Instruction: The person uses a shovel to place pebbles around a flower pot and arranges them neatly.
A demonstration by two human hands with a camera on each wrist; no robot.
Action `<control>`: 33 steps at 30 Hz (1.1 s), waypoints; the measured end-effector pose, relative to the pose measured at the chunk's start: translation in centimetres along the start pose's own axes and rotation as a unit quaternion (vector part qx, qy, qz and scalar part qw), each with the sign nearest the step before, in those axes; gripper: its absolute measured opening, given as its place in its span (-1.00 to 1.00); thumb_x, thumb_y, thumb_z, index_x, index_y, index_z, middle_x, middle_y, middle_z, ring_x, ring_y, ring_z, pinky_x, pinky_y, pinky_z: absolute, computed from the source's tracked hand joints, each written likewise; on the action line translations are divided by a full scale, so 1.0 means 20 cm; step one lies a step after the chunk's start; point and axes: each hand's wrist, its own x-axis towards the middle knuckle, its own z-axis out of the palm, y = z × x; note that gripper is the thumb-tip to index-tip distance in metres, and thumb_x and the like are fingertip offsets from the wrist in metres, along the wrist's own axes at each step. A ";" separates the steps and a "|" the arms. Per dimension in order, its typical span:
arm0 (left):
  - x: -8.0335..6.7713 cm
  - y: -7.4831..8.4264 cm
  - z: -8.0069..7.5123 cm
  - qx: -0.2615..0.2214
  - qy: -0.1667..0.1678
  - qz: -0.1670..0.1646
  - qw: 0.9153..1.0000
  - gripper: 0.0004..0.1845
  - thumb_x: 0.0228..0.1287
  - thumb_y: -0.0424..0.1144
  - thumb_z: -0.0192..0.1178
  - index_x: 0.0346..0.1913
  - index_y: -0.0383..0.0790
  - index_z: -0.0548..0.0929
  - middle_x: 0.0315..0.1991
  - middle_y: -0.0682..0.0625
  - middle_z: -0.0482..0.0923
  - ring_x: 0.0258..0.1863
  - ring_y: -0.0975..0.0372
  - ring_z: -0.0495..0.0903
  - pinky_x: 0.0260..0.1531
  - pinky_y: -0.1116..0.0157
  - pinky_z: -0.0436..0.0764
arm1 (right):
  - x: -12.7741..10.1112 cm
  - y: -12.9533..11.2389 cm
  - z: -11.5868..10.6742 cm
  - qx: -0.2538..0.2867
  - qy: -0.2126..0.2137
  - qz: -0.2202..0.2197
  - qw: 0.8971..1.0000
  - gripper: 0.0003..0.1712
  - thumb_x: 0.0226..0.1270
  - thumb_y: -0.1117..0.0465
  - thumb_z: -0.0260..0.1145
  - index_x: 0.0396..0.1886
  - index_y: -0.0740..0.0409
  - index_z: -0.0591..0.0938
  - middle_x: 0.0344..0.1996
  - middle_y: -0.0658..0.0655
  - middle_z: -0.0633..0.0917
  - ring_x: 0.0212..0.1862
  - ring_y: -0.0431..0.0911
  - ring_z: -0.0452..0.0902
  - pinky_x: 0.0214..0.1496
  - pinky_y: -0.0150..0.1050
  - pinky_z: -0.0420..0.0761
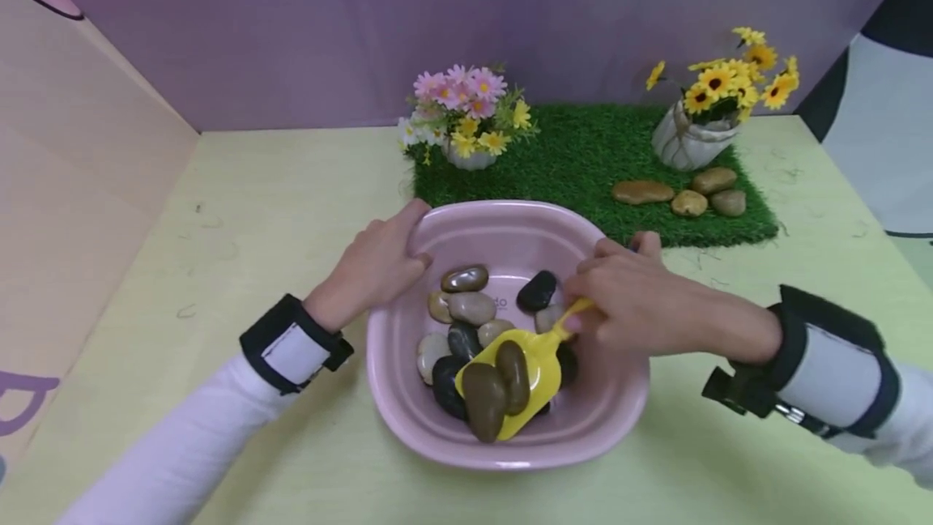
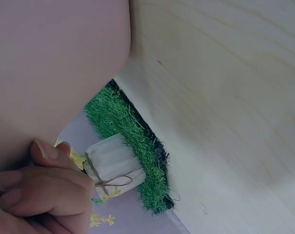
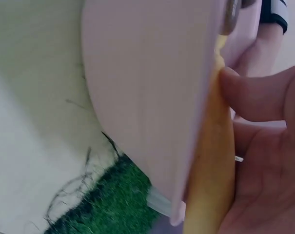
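- Head view: the right hand gripped the handle of a yellow scoop, whose blade, just left of that hand, carried two brown stones inside the pink basin. The left hand curled over the basin's far left rim, steadying it on the desk.
- Left wrist view: curled fingers pressed the basin wall; a white flowerpot and grass mat lay beyond.
- Right wrist view: the thumb pinned the scoop handle.
- Judged: scooping was under way; lifting called for a level blade.

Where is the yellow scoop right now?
In the head view, the yellow scoop sits inside the pink basin, front centre, carrying two brown stones; the right hand holds its handle.
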 end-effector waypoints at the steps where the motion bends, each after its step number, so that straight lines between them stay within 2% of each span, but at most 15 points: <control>1: 0.00 0.00 0.00 -0.001 0.000 -0.001 1.000 -0.50 0.28 -0.29 0.13 0.28 -0.14 0.35 -0.19 -0.28 0.65 -0.63 0.15 0.67 -0.74 0.36 0.64 | 0.00 0.00 0.01 0.005 0.007 -0.001 1.000 -0.91 0.20 0.05 0.40 -0.29 -0.23 0.73 -0.33 -0.24 0.71 -0.20 -0.12 0.34 -0.05 0.04 0.11; 4: 0.00 0.00 0.00 -0.004 -0.002 0.000 1.000 -0.51 0.28 -0.30 0.13 0.28 -0.14 0.35 -0.18 -0.29 0.65 -0.63 0.15 0.67 -0.74 0.36 0.65 | -0.01 -0.02 0.04 0.007 0.040 -0.013 0.999 -0.98 0.19 0.05 0.41 -0.37 -0.21 0.71 -0.38 -0.23 0.68 -0.19 -0.10 0.37 -0.06 0.06 0.11; 9: 0.00 0.00 0.01 -0.004 -0.004 -0.002 1.000 -0.51 0.29 -0.29 0.13 0.27 -0.14 0.35 -0.18 -0.28 0.66 -0.63 0.16 0.67 -0.75 0.36 0.65 | -0.02 -0.05 0.09 -0.023 0.112 -0.041 0.993 -0.91 0.19 0.03 0.42 -0.44 -0.19 0.65 -0.43 -0.16 0.59 -0.19 -0.07 0.38 -0.06 0.14 0.14; 17: 0.00 0.01 0.00 -0.003 -0.008 -0.005 1.000 -0.51 0.30 -0.29 0.13 0.28 -0.16 0.34 -0.16 -0.31 0.66 -0.62 0.16 0.68 -0.74 0.36 0.65 | -0.04 -0.07 0.13 -0.086 0.196 -0.079 0.974 -0.83 0.17 0.02 0.43 -0.39 -0.04 0.63 -0.37 -0.04 0.60 -0.16 -0.04 0.39 0.04 0.21 0.22; 20: 0.00 0.01 -0.01 -0.003 -0.008 -0.006 1.000 -0.51 0.29 -0.29 0.12 0.28 -0.16 0.34 -0.17 -0.30 0.65 -0.62 0.16 0.68 -0.74 0.36 0.65 | -0.04 -0.06 0.13 -0.099 0.218 -0.103 0.965 -0.80 0.16 0.01 0.43 -0.38 -0.02 0.63 -0.39 -0.03 0.58 -0.20 -0.05 0.39 0.04 0.17 0.25; 25: 0.00 0.00 -0.01 -0.002 -0.007 -0.004 1.000 -0.51 0.30 -0.28 0.11 0.28 -0.17 0.34 -0.18 -0.30 0.66 -0.63 0.16 0.67 -0.74 0.36 0.65 | -0.02 -0.04 0.14 -0.113 0.214 -0.131 0.961 -0.81 0.17 0.03 0.42 -0.35 0.01 0.64 -0.38 -0.02 0.61 -0.20 -0.06 0.47 0.04 0.00 0.35; 29: 0.00 0.00 0.00 -0.002 -0.008 -0.006 1.000 -0.51 0.31 -0.28 0.12 0.28 -0.15 0.33 -0.18 -0.28 0.66 -0.64 0.17 0.67 -0.75 0.36 0.64 | -0.02 -0.03 0.16 -0.126 0.205 -0.139 0.961 -0.80 0.18 0.05 0.43 -0.32 0.04 0.65 -0.35 0.02 0.64 -0.13 -0.01 0.52 0.01 -0.05 0.40; 33: 0.00 0.00 -0.01 -0.005 -0.011 -0.008 1.000 -0.51 0.31 -0.27 0.11 0.29 -0.15 0.33 -0.18 -0.27 0.65 -0.65 0.18 0.67 -0.76 0.36 0.65 | -0.01 -0.03 0.17 -0.104 0.184 -0.123 0.970 -0.82 0.20 0.05 0.42 -0.32 0.02 0.64 -0.36 -0.01 0.61 -0.14 -0.03 0.48 0.02 -0.05 0.33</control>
